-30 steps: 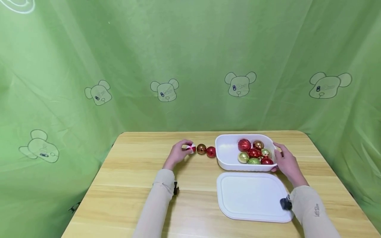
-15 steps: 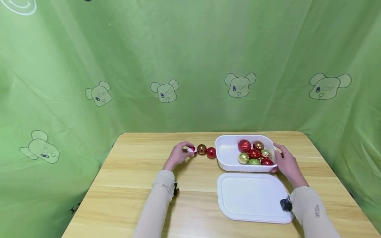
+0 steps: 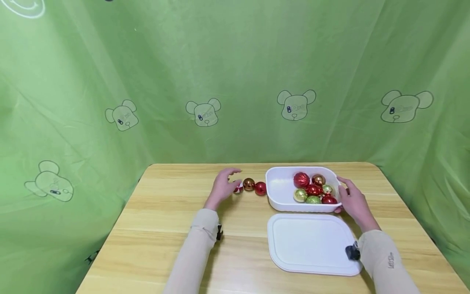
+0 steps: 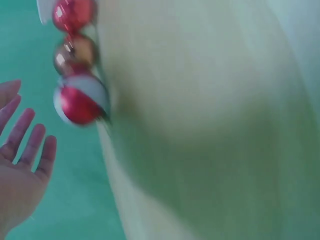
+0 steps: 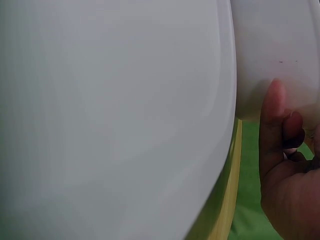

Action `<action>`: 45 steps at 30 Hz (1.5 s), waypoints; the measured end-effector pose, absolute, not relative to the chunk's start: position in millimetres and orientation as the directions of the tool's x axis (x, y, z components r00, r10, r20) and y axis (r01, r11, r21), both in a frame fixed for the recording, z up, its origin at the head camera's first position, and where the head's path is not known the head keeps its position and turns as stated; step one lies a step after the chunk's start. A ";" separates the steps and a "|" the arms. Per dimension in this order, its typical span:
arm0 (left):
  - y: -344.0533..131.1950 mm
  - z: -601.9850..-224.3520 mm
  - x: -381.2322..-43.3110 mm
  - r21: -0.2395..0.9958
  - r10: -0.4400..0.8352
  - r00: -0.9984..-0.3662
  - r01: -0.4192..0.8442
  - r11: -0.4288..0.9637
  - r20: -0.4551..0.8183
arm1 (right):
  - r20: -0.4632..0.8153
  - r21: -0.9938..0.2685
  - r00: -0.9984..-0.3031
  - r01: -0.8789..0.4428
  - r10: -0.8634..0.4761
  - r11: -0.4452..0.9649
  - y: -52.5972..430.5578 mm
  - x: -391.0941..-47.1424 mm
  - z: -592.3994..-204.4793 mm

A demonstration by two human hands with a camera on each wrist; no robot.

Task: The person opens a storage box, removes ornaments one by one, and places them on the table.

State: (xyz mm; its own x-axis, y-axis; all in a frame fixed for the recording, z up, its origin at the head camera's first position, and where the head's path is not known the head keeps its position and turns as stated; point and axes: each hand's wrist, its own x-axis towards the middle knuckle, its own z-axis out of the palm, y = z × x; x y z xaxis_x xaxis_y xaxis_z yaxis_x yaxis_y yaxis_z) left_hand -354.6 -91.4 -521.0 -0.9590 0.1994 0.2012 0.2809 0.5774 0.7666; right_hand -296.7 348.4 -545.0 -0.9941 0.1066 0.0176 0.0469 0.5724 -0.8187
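Note:
My left hand [image 3: 222,189] stands beside a red-and-white Christmas bauble [image 3: 239,188], fingers spread and holding nothing. In the left wrist view its fingers are straight and apart from that bauble [image 4: 84,100]. A copper-brown bauble [image 3: 248,184] and a red bauble [image 3: 260,188] continue the row rightward to the white plastic box [image 3: 279,199]. Several red, gold and green baubles [image 3: 313,190] lie in the box's right part. My right hand [image 3: 353,202] grips the box's right end; the right wrist view shows a finger pressed to its outer wall.
A white lid [image 3: 312,243] lies flat on the wooden table [image 3: 154,232], in front of the box and partly under the right wrist's camera. Behind the table's far edge hangs a green curtain [image 3: 242,139] with bear prints.
My left hand has set the red-and-white bauble beside the copper-brown one, turning it slightly, and let go, its fingers opening. My right hand and the box stay put.

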 end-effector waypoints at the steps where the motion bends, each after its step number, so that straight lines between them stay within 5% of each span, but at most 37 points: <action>1: -85.8 -518.9 -355.3 0.764 0.216 -0.952 0.304 0.569 0.218 | 0.015 -0.819 -0.994 0.050 0.108 0.572 348.2 -297.2 -544.9; 11: -6.7 -504.2 -345.8 0.712 0.427 -0.857 0.491 0.503 0.289 | 0.019 -0.806 -0.994 0.050 0.110 0.590 349.4 -299.2 -541.9; 18: 48.8 -504.3 -336.5 0.544 0.577 -0.776 0.609 0.578 0.255 | 0.038 -0.791 -0.993 0.038 0.110 0.610 351.0 -299.0 -538.8; 34: 86.3 -520.4 -335.2 0.360 0.613 -0.785 0.597 0.716 0.082 | 0.011 -0.821 -0.995 0.046 0.096 0.569 349.7 -296.8 -543.4; 45: 85.0 -518.7 -332.7 0.362 0.631 -0.775 0.601 0.713 0.045 | 0.014 -0.822 -0.995 0.043 0.096 0.568 347.6 -296.5 -545.3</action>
